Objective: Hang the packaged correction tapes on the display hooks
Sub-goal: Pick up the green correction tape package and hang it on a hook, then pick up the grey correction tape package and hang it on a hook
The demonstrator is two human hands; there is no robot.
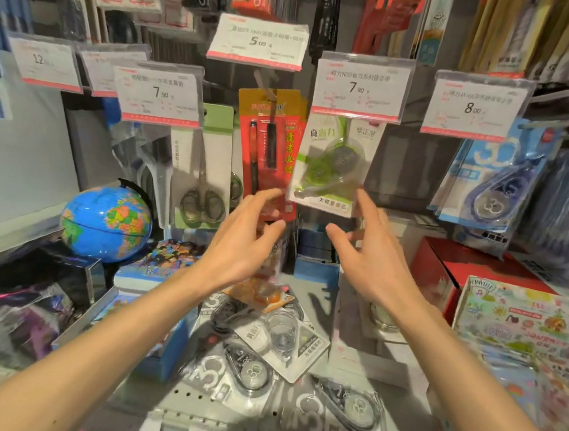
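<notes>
A green correction tape pack (334, 161) hangs tilted under the 7.90 price tag (361, 87). My left hand (244, 242) and my right hand (371, 255) are raised just below it, fingers spread and relaxed, holding nothing. The right thumb tip is close to the pack's lower right corner; I cannot tell whether it touches. Several more correction tape packs lie loose on the shelf below: a clear one (284, 336), black ones (245, 370) (347, 408), and an orange one (264, 291) under my left wrist.
A red pen pack (269, 153) hangs left of the green pack, scissors packs (205, 176) further left. Blue correction tape packs (494, 183) hang at right. A globe (106, 223) stands at left, a red box (468, 265) and sticker sheets (521, 319) at right.
</notes>
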